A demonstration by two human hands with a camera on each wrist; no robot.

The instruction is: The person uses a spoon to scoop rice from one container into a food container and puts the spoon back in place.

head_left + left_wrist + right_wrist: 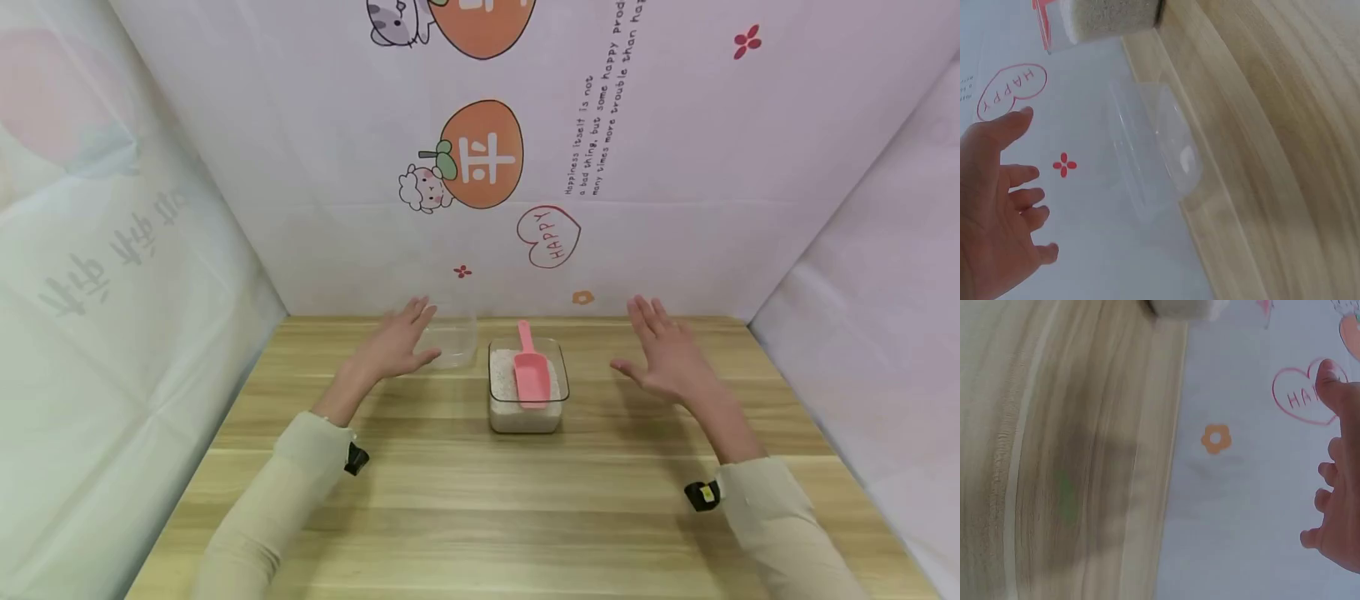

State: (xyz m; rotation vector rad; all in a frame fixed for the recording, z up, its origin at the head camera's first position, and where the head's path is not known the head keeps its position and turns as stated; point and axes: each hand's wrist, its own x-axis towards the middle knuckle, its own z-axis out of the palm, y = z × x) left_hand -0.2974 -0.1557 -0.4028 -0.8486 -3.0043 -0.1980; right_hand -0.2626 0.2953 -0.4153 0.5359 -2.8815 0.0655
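Head view: a pink scoop (532,377) lay on pale granular fill (504,375) in a glassy container (527,423), toward the worktop's (480,508) back edge. Its long axis ran front to back, handle rearward. The left hand (397,342) and right hand (670,354) flanked it, neither plainly nearer; fingers loosely extended, thumbs apart, both gripped nothing. A transparent tub (459,346) sat by the back edge, nearest the left hand. Surface: wood-grained. Printed white sheeting (660,167) rose behind.

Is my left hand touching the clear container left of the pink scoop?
Apart: the left wrist view shows white backdrop between your left hand and the clear container.
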